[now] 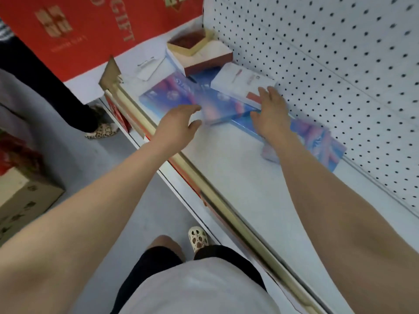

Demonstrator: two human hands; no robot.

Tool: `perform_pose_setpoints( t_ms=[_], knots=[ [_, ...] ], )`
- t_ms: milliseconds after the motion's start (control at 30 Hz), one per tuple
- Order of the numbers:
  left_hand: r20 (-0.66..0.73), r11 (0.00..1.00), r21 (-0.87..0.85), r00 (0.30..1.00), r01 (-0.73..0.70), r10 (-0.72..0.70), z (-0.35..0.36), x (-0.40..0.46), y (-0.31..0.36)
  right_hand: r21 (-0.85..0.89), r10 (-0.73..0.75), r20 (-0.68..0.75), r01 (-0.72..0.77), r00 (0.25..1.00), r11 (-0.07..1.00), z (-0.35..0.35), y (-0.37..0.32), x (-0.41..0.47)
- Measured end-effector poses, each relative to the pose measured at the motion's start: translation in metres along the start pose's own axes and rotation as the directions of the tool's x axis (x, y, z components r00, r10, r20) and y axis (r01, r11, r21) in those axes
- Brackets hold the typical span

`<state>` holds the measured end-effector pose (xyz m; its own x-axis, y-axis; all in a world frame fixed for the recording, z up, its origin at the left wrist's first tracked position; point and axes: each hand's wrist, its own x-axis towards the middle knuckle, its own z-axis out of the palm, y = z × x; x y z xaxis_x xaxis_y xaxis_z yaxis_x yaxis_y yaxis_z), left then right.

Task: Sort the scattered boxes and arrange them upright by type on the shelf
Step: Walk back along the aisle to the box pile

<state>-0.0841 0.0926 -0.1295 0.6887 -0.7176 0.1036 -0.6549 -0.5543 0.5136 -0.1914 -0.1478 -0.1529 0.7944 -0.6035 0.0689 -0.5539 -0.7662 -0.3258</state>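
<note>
From the far left I see a brown carton (25, 198) on the floor and someone else's leopard-print shoe (102, 131) beside the shelf end, neither part of my job. Above them a big red gift box (74, 30) leans at the shelf's end, its gold lettering reading "GIFT"; smaller print under the emblem is too blurred to read. Moving right, a gold rail (204, 184) runs along the front edge of the shelf (238, 177), presumably to stop stock sliding off. My left hand (179, 125) hovers over that rail with fingers spread and nothing in it, reaching toward the near blue-and-pink box (181, 96), which lies flat with others overlapping it, so none is upright yet. Its lettering is smeared by motion and I cannot read it. Behind sit a white box (154, 64) and a red-topped cream box (192, 44) stacked loosely. Further right, my right hand (272, 112) lies with straight fingers against the white box with red print (240, 83), likely to steady or slide it; I judge it touching, not gripping. Another blue-and-pink box (322, 143) lies flat by the pegboard (328, 53)
</note>
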Motion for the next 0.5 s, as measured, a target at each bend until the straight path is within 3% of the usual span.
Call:
perform_pose_setpoints(
  t_ms=[133, 300, 433, 500],
  knots=[
    [0.124, 0.994, 0.042, 0.988, -0.100, 0.094, 0.009, 0.052, -0.018, -0.071, 0.005, 0.076, 0.000, 0.997, 0.997, 0.019, 0.001, 0.011],
    [0.203, 0.974, 0.048, 0.957, -0.223, 0.209, 0.023, 0.097, -0.034, -0.059, 0.065, -0.078, -0.070, 0.995, 0.996, 0.032, -0.033, -0.025],
    [0.305, 0.956, 0.139, 0.930, -0.259, 0.207, 0.029, 0.120, -0.041, -0.013, 0.050, -0.287, -0.056, 0.957, 0.998, 0.044, -0.066, -0.050],
    [0.357, 0.948, 0.190, 0.917, -0.257, 0.177, 0.031, 0.127, -0.044, 0.041, 0.164, -0.364, -0.160, 0.917, 0.986, 0.042, -0.072, -0.048]
  ],
)
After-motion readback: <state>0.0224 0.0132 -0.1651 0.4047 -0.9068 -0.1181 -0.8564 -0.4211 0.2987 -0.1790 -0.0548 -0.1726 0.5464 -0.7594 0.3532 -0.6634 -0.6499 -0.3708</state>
